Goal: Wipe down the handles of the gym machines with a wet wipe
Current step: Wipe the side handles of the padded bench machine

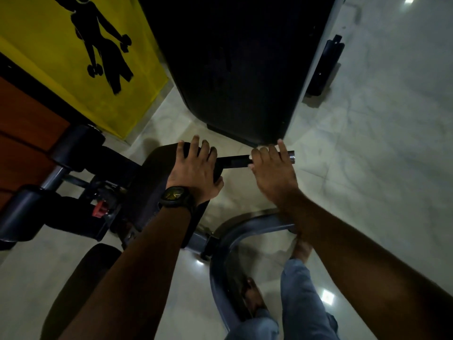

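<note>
I judge this mid-wipe: my right hand [272,173] curls its fingers [263,150] over the handle [236,161], any wipe hidden beneath them. My left hand [193,170] rests on the pad [157,173], fingers apart. Next, slide outward past my fingertips to the bare end

Glossy pale marble-look floor [380,143] catching light spots, handle [239,161] in matt black sleeve with bare dull metal tip, smooth grey painted metal frame tube [220,253], matt dark padded seat [157,173], reddish wood-grain panel [24,114], pale blue denim trouser legs [299,303]
</note>
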Demonstrator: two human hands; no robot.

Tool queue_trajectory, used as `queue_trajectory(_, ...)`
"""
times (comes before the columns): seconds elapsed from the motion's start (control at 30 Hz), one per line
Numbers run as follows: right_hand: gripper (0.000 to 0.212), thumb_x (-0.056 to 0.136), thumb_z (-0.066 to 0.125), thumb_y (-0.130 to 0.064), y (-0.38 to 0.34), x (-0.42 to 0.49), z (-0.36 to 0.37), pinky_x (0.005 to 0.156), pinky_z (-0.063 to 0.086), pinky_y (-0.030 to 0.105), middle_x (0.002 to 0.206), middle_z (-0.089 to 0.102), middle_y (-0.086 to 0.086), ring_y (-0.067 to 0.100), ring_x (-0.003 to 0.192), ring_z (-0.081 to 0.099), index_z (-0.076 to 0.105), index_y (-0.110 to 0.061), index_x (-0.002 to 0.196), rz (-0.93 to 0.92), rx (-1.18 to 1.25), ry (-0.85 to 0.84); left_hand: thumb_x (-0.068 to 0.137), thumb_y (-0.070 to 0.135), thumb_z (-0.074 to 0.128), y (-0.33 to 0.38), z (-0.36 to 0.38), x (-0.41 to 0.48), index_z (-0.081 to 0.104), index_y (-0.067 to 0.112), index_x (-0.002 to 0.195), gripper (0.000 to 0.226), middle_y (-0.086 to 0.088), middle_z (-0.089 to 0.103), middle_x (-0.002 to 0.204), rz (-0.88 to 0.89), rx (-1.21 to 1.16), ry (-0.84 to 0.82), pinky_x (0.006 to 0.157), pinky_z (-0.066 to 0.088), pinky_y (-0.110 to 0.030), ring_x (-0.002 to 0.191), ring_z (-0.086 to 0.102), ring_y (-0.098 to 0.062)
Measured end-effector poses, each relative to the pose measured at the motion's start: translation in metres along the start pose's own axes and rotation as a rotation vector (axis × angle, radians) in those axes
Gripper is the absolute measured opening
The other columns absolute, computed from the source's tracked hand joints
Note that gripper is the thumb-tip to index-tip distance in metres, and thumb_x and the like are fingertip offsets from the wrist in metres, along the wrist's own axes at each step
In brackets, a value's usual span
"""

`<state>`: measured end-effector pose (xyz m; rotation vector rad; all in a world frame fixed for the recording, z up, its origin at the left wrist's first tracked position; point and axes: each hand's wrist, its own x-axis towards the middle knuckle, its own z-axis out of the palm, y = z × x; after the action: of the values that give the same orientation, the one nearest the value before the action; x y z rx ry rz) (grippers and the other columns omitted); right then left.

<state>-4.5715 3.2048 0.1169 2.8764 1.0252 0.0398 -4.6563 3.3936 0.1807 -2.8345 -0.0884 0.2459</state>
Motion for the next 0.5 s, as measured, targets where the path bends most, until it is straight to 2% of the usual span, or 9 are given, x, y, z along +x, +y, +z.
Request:
queue_trajectory(0.03,0.044,0.105,0.033,-0.041,0.003,0.003,-0.003,0.12,-0.004,0.053,0.129,0.06,0.013,0.032,0.127,0.053,0.051,-0.012,0.132,-0.016,-0.002,-0.012,0.089,0.065,0.039,0.0,0.0,0.0,0.029,0.015,0.153,0.082,-0.013,0.027,0.16,0.002,0.004,0.0,0.119,0.015,-0.061,0.151,0.012,-0.035)
queue_trajectory(0.1,0.043,0.105,0.036,-0.041,0.005,-0.001,-0.002,0.118,-0.008,0.054,0.131,0.059,0.013,0.032,0.128,0.052,0.05,-0.012,0.133,-0.002,-0.027,-0.02,0.089,0.065,0.04,0.001,0.001,-0.001,0.03,0.015,0.152,0.081,-0.013,0.028,0.16,0.008,0.004,0.01,0.118,0.016,-0.061,0.151,0.013,-0.035)
queue_trajectory(0.17,0.052,0.1,0.044,-0.029,0.001,-0.017,0.0,0.119,-0.004,0.057,0.147,0.045,0.017,0.036,0.142,0.036,0.037,-0.008,0.147,0.029,-0.08,-0.004,0.089,0.065,0.041,0.001,0.001,-0.001,0.03,0.015,0.153,0.082,-0.013,0.027,0.16,0.0,0.001,0.009,0.119,0.015,-0.061,0.151,0.013,-0.035)
queue_trajectory(0.23,0.069,0.093,0.041,-0.022,0.001,-0.028,-0.001,0.118,-0.004,0.059,0.159,0.024,0.02,0.039,0.151,0.014,0.017,-0.007,0.156,0.036,-0.118,-0.038,0.089,0.065,0.04,0.0,0.001,0.0,0.03,0.015,0.153,0.082,-0.012,0.027,0.16,0.001,0.003,-0.003,0.119,0.015,-0.061,0.151,0.013,-0.035)
queue_trajectory(0.3,0.071,0.094,0.036,-0.023,0.004,-0.024,-0.002,0.116,-0.008,0.06,0.163,0.015,0.02,0.039,0.152,0.004,0.01,-0.006,0.157,0.015,-0.184,-0.04,0.089,0.066,0.039,0.0,0.002,0.0,0.029,0.016,0.153,0.082,-0.012,0.026,0.16,-0.003,0.006,0.002,0.119,0.015,-0.061,0.151,0.012,-0.035)
queue_trajectory(0.43,0.077,0.096,0.046,-0.026,0.003,-0.034,0.002,0.116,-0.009,0.06,0.163,0.012,0.022,0.04,0.152,0.005,0.005,-0.005,0.158,0.034,-0.185,-0.096,0.089,0.066,0.04,0.001,0.002,0.0,0.028,0.016,0.153,0.083,-0.012,0.026,0.16,0.0,0.017,-0.003,0.119,0.015,-0.061,0.151,0.012,-0.035)
queue_trajectory(0.5,0.075,0.095,0.048,-0.025,0.003,-0.034,0.002,0.117,-0.01,0.06,0.161,0.019,0.023,0.041,0.151,0.012,0.01,-0.003,0.157,0.033,-0.198,-0.091,0.089,0.065,0.039,0.0,0.001,0.0,0.029,0.015,0.153,0.082,-0.012,0.027,0.16,0.002,0.021,0.005,0.119,0.015,-0.061,0.151,0.013,-0.035)
